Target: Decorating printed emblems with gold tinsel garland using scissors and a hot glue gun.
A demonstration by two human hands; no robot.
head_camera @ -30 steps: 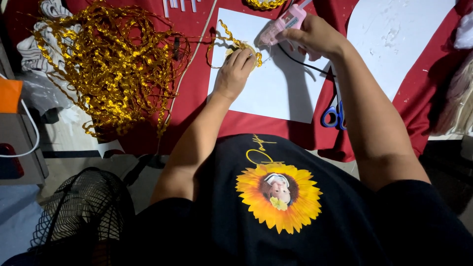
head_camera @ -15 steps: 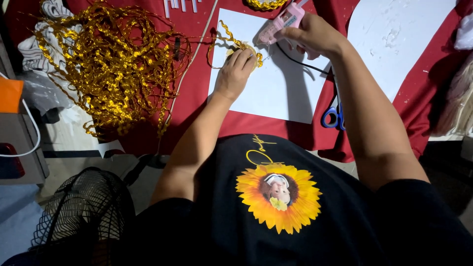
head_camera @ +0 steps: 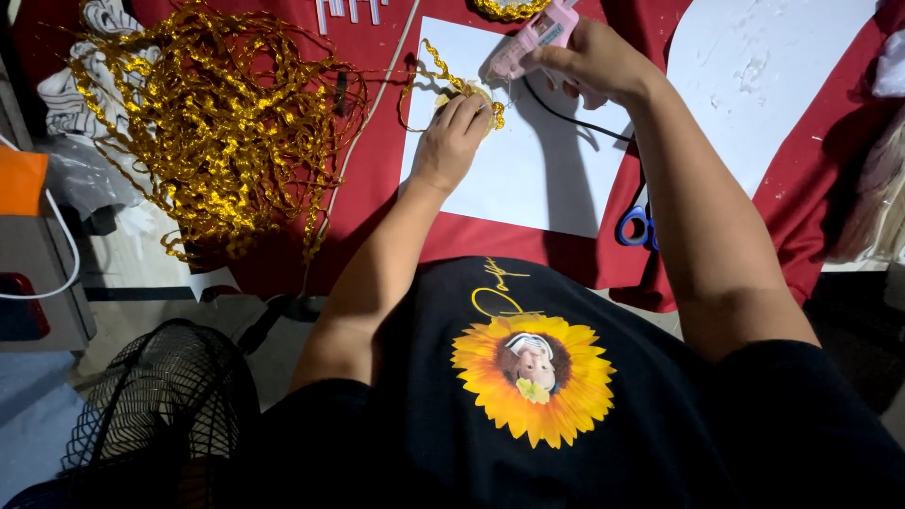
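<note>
My left hand (head_camera: 451,139) presses down on a small round piece wrapped in gold ribbon (head_camera: 471,97) that lies on a white sheet of paper (head_camera: 528,174). A strand of the gold ribbon runs from it toward the upper left. My right hand (head_camera: 594,61) grips a pink glue gun (head_camera: 534,36), nozzle pointing left and down toward the gold piece. The gun's black cord (head_camera: 575,121) trails across the paper. Both forearms reach out over my black shirt with its sunflower print.
A large tangle of gold curly ribbon (head_camera: 212,113) covers the red cloth (head_camera: 372,179) at left. Blue-handled scissors (head_camera: 637,224) lie by my right forearm. A second white sheet (head_camera: 754,85) lies at right, glue sticks (head_camera: 344,11) at top, a black fan (head_camera: 160,405) at lower left.
</note>
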